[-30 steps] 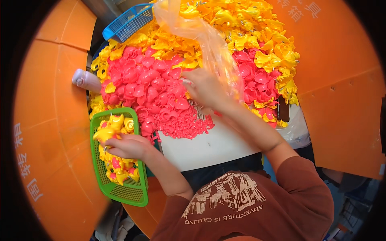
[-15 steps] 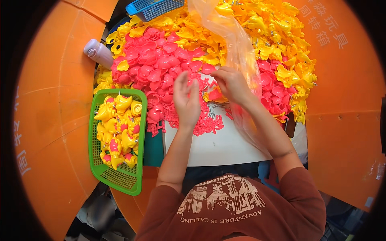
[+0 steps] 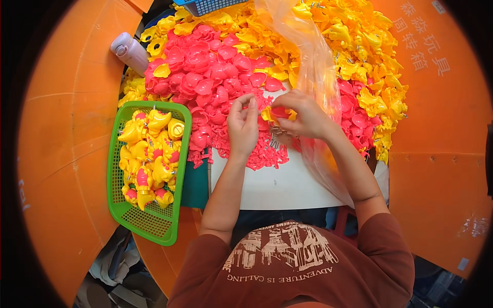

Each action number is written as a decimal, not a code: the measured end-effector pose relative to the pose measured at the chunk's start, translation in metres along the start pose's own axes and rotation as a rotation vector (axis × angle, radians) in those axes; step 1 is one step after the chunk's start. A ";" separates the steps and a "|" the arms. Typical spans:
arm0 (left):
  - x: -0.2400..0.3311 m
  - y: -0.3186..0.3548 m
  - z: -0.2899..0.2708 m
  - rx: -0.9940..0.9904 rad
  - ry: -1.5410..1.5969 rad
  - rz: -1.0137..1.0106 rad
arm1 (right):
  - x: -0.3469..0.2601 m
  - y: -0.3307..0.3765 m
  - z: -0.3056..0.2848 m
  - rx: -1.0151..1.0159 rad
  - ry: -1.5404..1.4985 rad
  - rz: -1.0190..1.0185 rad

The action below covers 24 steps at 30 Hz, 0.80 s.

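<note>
My left hand point(image 3: 243, 127) is raised over the lower edge of the pink heap, its thumb and fingertips drawn together. Whatever it pinches, if anything, is too small to make out. Just to its right, my right hand point(image 3: 307, 115) curls its thumb and fingers round a yellow-and-pink plastic toy part point(image 3: 280, 112). The fingers cover some of that part, and whether it touches the table cannot be seen. Small silver metal pins point(image 3: 276, 139) and small pink plastic pieces point(image 3: 267, 158) lie below the hands on the white tabletop point(image 3: 267, 190).
Pink cup-shaped shells point(image 3: 205, 77) and yellow shells point(image 3: 359, 46) are heaped behind. A clear plastic bag point(image 3: 321, 77) runs down the right side. On the left stand a green basket point(image 3: 177, 205) of yellow-and-pink toys and a lilac bottle point(image 3: 131, 53). A blue basket point(image 3: 213, 6) sits at the back.
My right hand has come down over the yellow-and-pink part, its fingers now round it. My left hand's fingers have closed from a looser, spread pose. The view has shifted slightly.
</note>
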<state>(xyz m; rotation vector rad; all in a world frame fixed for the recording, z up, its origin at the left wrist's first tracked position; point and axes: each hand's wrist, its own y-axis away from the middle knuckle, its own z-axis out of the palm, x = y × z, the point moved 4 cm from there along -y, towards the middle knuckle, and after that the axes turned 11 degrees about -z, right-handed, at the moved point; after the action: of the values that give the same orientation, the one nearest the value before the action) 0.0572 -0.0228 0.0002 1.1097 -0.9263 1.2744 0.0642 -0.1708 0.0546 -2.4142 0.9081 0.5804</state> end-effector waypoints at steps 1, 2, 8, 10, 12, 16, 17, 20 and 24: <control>0.003 0.001 -0.004 0.005 0.002 -0.003 | -0.012 -0.004 -0.004 0.083 -0.061 -0.079; 0.002 0.004 0.000 -0.194 0.220 -0.232 | -0.023 -0.007 -0.009 0.167 -0.120 -0.152; -0.002 0.007 -0.006 -0.412 0.713 -0.656 | -0.023 -0.015 0.005 0.480 -0.345 -0.138; 0.008 -0.006 -0.015 -0.220 0.579 -0.344 | -0.005 -0.010 0.008 0.650 -0.529 0.009; 0.014 -0.010 -0.023 -0.167 0.573 -0.195 | 0.003 -0.012 0.020 0.407 -0.288 0.204; 0.027 -0.005 -0.038 0.009 0.623 0.050 | -0.003 -0.018 0.043 0.296 -0.323 -0.075; 0.026 -0.003 -0.035 -0.025 0.639 0.008 | 0.002 -0.016 0.034 0.339 -0.387 0.051; 0.020 -0.001 -0.026 -0.102 0.620 -0.036 | 0.034 -0.011 0.037 -0.045 0.100 0.236; 0.007 0.002 -0.007 -0.118 0.479 -0.162 | 0.034 -0.008 0.052 0.003 0.383 -0.181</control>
<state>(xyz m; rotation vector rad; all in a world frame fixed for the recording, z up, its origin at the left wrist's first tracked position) 0.0557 -0.0142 0.0056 0.7235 -0.5321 1.2579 0.0824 -0.1518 -0.0030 -2.6173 0.8206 0.0486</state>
